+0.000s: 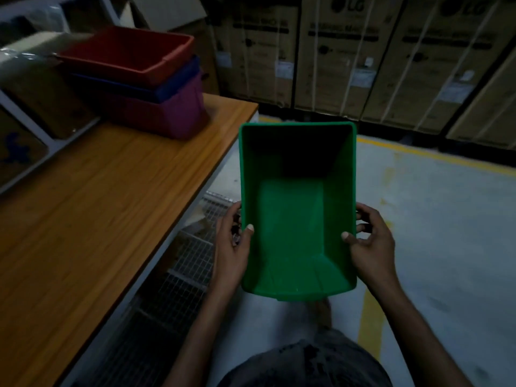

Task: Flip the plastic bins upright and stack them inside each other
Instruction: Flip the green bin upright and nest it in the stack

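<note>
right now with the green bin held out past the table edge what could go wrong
The green bin is off the wooden table, over the floor, pinched only by the left hand and right hand on its side walls; a slip drops it. The stack, red bin on top, stands by the table's far edge; a hard push could shove it off.

both bare forearms reach forward from the bottom of the view and angle slightly inward. the left hand (233, 241) clamps one long side of the green rectangular plastic bin (296, 227), thumb hooked over the rim onto the inner wall, fingers curled on the outside. the right hand (371, 241) mirrors it on the opposite side, thumb inside, fingers bent behind the rim.
</note>
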A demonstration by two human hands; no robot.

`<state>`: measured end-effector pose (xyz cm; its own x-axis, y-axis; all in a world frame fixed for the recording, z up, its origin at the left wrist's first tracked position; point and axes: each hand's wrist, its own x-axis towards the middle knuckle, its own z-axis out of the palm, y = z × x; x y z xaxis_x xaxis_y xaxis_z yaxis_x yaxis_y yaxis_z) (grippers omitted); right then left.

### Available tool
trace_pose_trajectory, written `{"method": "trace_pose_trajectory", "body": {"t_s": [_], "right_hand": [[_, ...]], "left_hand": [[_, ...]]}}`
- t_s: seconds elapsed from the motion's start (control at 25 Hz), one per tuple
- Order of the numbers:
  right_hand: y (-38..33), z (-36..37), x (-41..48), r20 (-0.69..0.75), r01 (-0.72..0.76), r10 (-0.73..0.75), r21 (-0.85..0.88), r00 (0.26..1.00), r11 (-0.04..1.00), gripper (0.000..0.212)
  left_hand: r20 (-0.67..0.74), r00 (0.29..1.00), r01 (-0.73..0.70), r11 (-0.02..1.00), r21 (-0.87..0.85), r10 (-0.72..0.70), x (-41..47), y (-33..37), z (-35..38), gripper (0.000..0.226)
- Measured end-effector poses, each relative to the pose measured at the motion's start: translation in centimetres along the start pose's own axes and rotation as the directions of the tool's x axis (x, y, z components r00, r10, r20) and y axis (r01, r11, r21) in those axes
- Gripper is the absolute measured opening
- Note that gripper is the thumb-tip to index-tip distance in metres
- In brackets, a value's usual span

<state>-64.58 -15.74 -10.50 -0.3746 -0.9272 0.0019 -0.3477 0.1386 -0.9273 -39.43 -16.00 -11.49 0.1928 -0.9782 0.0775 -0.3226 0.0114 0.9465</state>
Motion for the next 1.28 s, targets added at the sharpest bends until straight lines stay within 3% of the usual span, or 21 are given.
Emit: {"method": "trace_pose_trajectory", "body": {"t_s": [0.24,0.44,0.68,0.84,1.04,1.28], "right_hand": [[-4.1,0.3,15.1,0.15,0.144,-0.164,0.134,0.975,0.98,0.062],[-10.3,1.8,25.1,0.232,0.29,-0.342,0.232,0.91,0.928,0.063],[-17.9,8.0,32.0,0.317,0.383,-0.52,0.405,0.793,0.83,0.064],[-23.4,13.3,35.0,0.294,0.44,-0.642,0.527,0.709,0.727,0.064],[-28.5,18.6,38.0,0.254,0.468,-0.695,0.582,0.672,0.665,0.065],[-33.6,23.7,41.8,0.354,0.376,-0.715,0.664,0.603,0.646,0.061]], "left_hand": [[-0.265,0.963,-0.043,0.999,-0.012,0.039,9.1,5.7,4.4,0.049],[-0.491,0.867,-0.119,0.992,-0.037,0.086,14.4,11.2,5.9,0.049],[-0.588,0.789,-0.186,0.981,0.047,0.177,19.5,15.2,2.2,0.062],[-0.685,0.662,-0.268,0.95,0.161,0.303,24.3,17.0,-1.3,0.061],[-0.74,0.592,-0.289,0.941,0.175,0.319,30.4,17.6,-5.1,0.057],[-0.802,0.504,-0.294,0.937,0.189,0.32,36.1,18.9,-8.8,0.05]]}}
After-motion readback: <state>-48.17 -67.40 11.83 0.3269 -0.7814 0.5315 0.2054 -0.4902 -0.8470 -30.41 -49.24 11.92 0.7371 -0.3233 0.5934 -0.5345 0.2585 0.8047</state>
